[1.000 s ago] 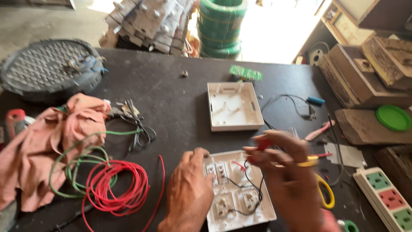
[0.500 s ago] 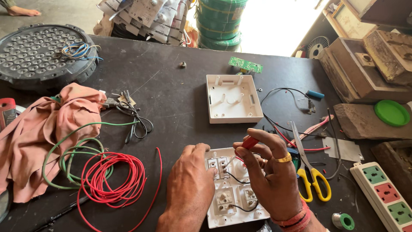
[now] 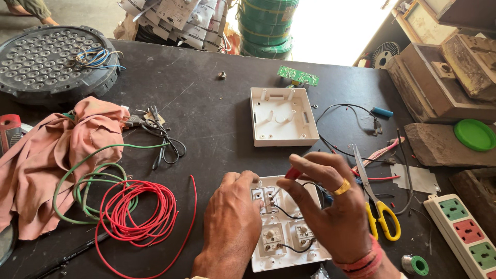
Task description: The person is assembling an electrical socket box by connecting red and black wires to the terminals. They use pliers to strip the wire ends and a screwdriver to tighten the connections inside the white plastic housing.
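Observation:
My left hand (image 3: 231,222) rests on the left edge of a white switch plate (image 3: 281,238) lying back-up on the dark table, holding it down. My right hand (image 3: 328,206) grips a small red-handled screwdriver (image 3: 292,174) whose tip points down at the plate's upper terminals. Black wires run across the plate's sockets. A gold ring is on the right hand and red threads circle its wrist.
An empty white back box (image 3: 282,117) lies beyond the plate. Yellow-handled scissors (image 3: 375,201) and a power strip (image 3: 465,232) lie right. Red wire coil (image 3: 135,212), green wire (image 3: 88,181) and pink cloth (image 3: 51,155) lie left. A round LED lamp (image 3: 49,64) sits far left.
The right hand has dropped lower over the plate, bringing the screwdriver tip onto the terminals. The left hand stays on the plate. The camera has tilted slightly.

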